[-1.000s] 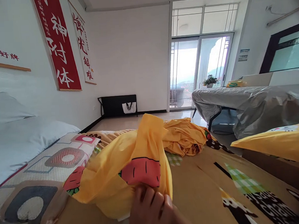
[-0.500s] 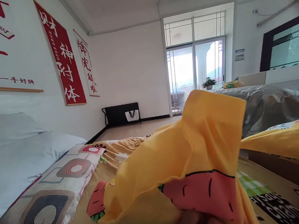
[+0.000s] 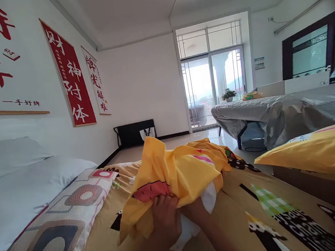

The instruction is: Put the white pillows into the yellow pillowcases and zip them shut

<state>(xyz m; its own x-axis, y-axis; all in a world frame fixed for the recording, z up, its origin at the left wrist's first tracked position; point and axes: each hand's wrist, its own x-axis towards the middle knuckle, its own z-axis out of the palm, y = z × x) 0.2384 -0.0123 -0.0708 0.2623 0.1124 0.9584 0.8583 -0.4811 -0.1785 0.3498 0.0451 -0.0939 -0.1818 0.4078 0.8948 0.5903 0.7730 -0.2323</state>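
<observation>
A crumpled yellow cloth cover (image 3: 182,170) with a red strawberry print lies bunched on the bed in front of me. My left hand (image 3: 165,217) is closed on its near edge, fingers curled over the fabric. My right hand (image 3: 198,214) reaches in from the lower right; only the wrist shows, and the fingers are hidden under the cloth. Something white (image 3: 209,197) sticks out of the cover between and below my hands. More of the yellow cloth trails toward the foot of the bed.
The bed carries a tan patterned sheet (image 3: 248,219). A patterned pillow (image 3: 75,208) and white pillow (image 3: 22,177) lie left. A yellow pillow (image 3: 310,153) lies right. A table under grey plastic (image 3: 284,109) stands beyond, with glass balcony doors (image 3: 213,84) behind.
The yellow cover, lifted high in front of the camera half a second ago, has dropped back onto the bed. My left hand is visible again gripping its edge.
</observation>
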